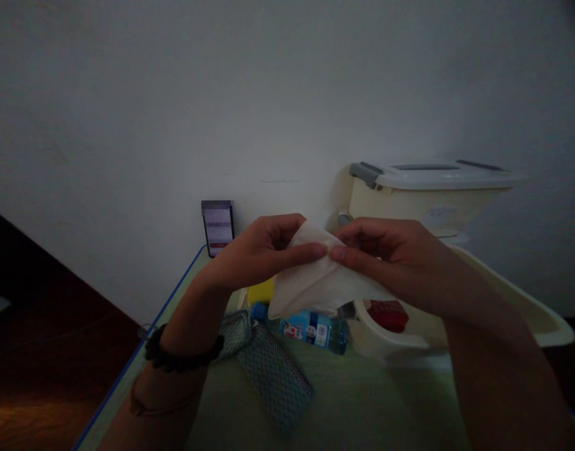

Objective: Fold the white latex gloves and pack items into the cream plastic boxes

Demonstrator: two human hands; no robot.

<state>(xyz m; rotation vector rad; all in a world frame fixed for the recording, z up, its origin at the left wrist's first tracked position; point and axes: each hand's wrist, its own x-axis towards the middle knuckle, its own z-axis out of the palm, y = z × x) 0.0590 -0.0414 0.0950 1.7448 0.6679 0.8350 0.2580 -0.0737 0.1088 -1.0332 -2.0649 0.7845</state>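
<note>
Both my hands are raised in front of me over a green table (362,407). My left hand (259,254) and my right hand (386,254) pinch the top edge of a white tissue (315,282), fingertips almost touching. The tissue hangs down folded between them. A dark bead bracelet (184,357) sits on my left wrist. Below the tissue lies a clear bottle with a blue label (313,329).
A teal mesh pouch (269,369) lies on the table near my left arm. A cream basin (541,319) holds something red (391,313). Behind it stands a cream lidded box (428,188). A phone (218,227) leans on the wall. A yellow object (260,292) sits behind the bottle.
</note>
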